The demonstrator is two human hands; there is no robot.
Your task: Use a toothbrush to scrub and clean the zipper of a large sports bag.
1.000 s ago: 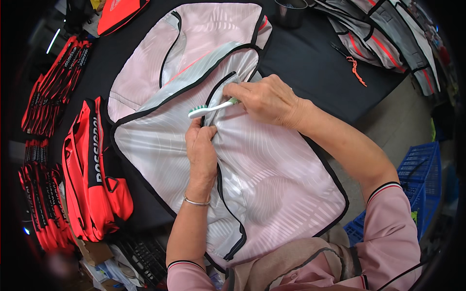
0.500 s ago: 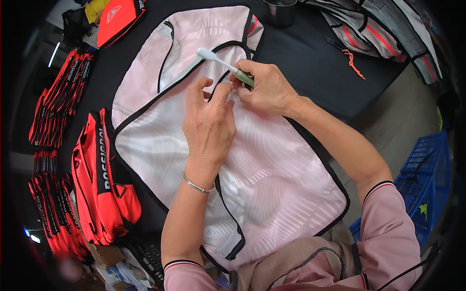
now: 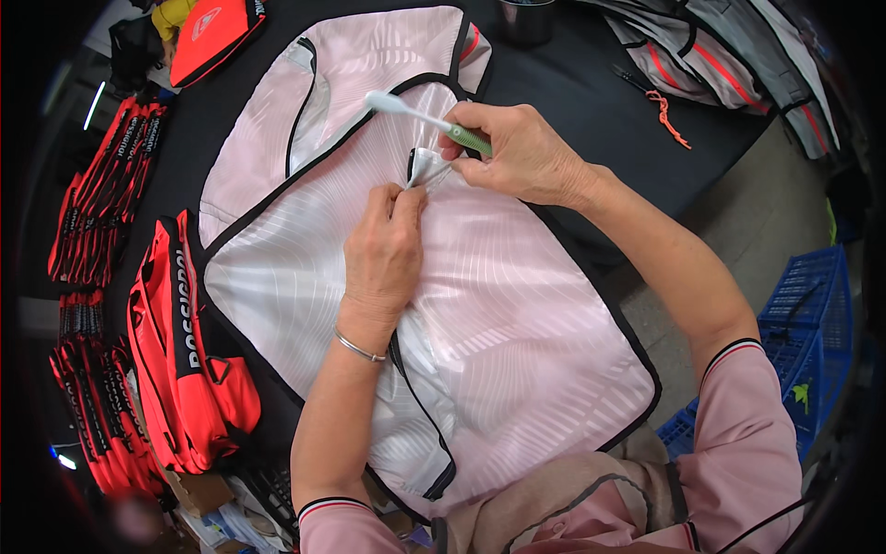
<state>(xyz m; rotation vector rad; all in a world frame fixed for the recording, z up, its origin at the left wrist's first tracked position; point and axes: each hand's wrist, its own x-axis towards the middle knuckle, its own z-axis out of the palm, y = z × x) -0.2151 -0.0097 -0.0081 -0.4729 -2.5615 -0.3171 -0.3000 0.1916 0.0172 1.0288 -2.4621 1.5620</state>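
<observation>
A large pale pink patterned fabric piece [image 3: 554, 342] with black edging lies spread before me, looking like an unfinished bag. Its lining side shows a long slit with a black edge down the middle. My left hand [image 3: 380, 245] is closed, pinching a fold of this fabric near the upper end of the slit. Just above and to the right, my right hand [image 3: 531, 155] is closed around the green handle of a toothbrush [image 3: 417, 113], whose white head points to the upper left, over the black-edged seam. The right fingertips also reach the raised fold; whether they grip it, I cannot tell.
Stacked red-and-black bags [image 3: 111, 194] line the left side, with a fuller red bag [image 3: 189, 355] nearer me. A dark cup [image 3: 528, 20] stands at the far edge. Grey bags [image 3: 729, 55] and an orange cord [image 3: 666, 118] lie at the far right. Blue crates [image 3: 803, 342] stand right, below the table.
My left hand has gone from raised, curled fingers to pinching the fabric, pulling up a fold. My right hand with the toothbrush has shifted slightly right. The whole view has shifted a little.
</observation>
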